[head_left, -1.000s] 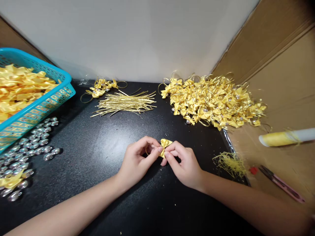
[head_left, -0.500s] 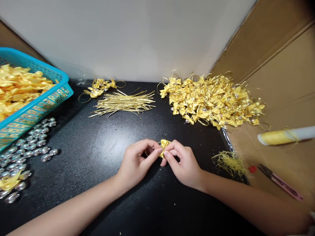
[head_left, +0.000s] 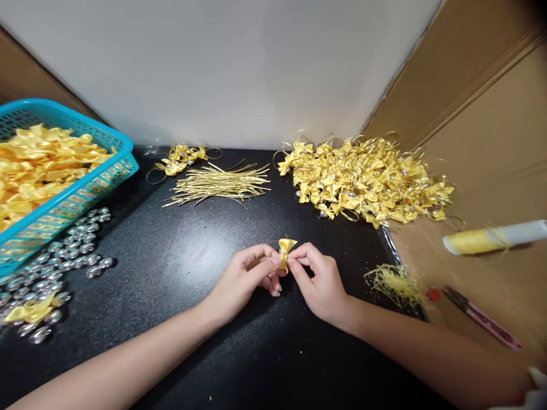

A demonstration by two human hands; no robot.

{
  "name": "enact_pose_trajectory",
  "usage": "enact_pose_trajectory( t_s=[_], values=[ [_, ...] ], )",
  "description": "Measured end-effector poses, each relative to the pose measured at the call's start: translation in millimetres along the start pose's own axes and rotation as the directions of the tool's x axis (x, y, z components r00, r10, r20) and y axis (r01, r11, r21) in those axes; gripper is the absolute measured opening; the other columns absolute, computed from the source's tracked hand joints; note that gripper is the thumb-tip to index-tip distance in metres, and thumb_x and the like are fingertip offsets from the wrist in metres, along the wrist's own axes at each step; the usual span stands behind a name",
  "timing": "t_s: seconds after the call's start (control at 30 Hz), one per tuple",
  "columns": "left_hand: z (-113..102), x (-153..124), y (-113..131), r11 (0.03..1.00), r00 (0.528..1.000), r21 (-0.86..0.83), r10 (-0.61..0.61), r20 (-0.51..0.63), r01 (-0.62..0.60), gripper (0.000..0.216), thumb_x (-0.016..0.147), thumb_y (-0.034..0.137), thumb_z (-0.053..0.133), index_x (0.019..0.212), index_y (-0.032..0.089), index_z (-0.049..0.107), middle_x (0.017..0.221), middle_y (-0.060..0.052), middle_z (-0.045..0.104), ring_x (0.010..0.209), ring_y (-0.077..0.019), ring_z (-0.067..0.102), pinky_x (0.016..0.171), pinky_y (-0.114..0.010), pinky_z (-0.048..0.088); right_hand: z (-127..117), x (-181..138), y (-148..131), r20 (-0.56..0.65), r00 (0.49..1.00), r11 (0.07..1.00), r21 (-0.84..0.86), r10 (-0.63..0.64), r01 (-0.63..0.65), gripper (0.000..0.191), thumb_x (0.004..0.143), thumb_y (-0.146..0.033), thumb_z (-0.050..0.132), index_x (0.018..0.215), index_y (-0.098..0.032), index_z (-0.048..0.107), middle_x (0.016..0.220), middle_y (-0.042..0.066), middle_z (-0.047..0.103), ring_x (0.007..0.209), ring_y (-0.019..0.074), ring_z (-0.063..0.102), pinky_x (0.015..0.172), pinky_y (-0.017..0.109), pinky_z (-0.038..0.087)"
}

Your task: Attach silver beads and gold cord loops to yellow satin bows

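A small yellow ribbon bow (head_left: 285, 248) is pinched between both my hands at the middle of the black table top (head_left: 171, 267). My left hand (head_left: 245, 282) grips it from the left with thumb and curled fingers. My right hand (head_left: 318, 285) pinches it from the right with thumb and forefinger. A thin gold loop shows just left of the bow, above my left fingers.
A blue basket (head_left: 64, 202) of yellow ribbon pieces stands at the left, with clear beads (head_left: 64, 256) beside it. Gold wire ties (head_left: 216, 183) and a few bows (head_left: 179, 158) lie at the back. A bow pile (head_left: 367, 179), thread scraps (head_left: 395, 283), a thread spool (head_left: 491, 238) and snips (head_left: 481, 323) lie right.
My left fingers have closed tighter around the bow, hiding most of the gold loop. The view has shifted slightly; both hands stay at the same spot.
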State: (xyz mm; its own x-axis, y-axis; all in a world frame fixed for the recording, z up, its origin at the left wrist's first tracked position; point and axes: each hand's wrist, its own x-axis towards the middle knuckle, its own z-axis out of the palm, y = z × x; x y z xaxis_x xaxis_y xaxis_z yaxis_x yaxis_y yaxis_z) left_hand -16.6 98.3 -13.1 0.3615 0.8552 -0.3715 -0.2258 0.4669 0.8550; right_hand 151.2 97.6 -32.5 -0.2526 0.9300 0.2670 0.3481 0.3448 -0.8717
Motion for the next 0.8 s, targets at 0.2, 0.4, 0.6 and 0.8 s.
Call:
enact_pose_trajectory(
  t_s=[0.2,0.4,0.6,0.8],
  values=[
    [-0.3,3.8,-4.7,0.999,0.998,-0.05,-0.013,-0.065,0.01,0.023,0.076,0.033,0.075,0.08,0.014,0.064,0.061,0.001,0.063,0.053,-0.0077,0.058,0.056,-0.019,0.049,-1.8,0.2,0.7,-0.066,0.986,0.981,-0.136,-0.151,0.141,0.01,0.091,-0.014,0.052,0.085,-0.021,0.057,0.078,0.002,0.064,0.075,0.015,0.061,0.069,0.028,0.05],
    [-2.5,4.9,-6.6,0.997,0.99,-0.031,0.073,-0.117,-0.077,0.022,0.075,0.032,0.076,0.08,0.013,0.065,0.061,0.002,0.062,0.051,-0.0065,0.054,0.053,-0.019,0.047,-4.5,3.4,-1.6,-0.075,0.984,0.981,-0.128,-0.159,0.149,0.011,0.09,-0.012,0.055,0.084,-0.02,0.061,0.083,0.003,0.066,0.082,0.0163,0.059,0.077,0.031,0.049],
    [-4.4,4.4,-7.6,0.995,0.991,0.015,0.097,-0.095,-0.096,0.025,0.074,0.036,0.076,0.08,0.013,0.067,0.055,0.002,0.062,0.049,-0.0073,0.054,0.053,-0.019,0.046,-3.5,4.4,-1.3,-0.1,0.977,0.974,-0.144,-0.189,0.173,0.012,0.088,-0.011,0.058,0.081,-0.019,0.063,0.08,0.003,0.066,0.079,0.0157,0.059,0.074,0.03,0.048],
    [-2.1,3.0,-4.3,0.996,0.992,0.022,0.086,-0.095,-0.084,0.026,0.072,0.035,0.078,0.071,0.012,0.065,0.053,0.004,0.059,0.047,-0.0049,0.051,0.05,-0.017,0.043,-2.7,4.3,0.5,-0.1,0.964,0.958,-0.177,-0.246,0.226,0.012,0.087,-0.008,0.059,0.082,-0.018,0.063,0.079,0.003,0.067,0.078,0.0159,0.059,0.072,0.029,0.05]
  ],
)
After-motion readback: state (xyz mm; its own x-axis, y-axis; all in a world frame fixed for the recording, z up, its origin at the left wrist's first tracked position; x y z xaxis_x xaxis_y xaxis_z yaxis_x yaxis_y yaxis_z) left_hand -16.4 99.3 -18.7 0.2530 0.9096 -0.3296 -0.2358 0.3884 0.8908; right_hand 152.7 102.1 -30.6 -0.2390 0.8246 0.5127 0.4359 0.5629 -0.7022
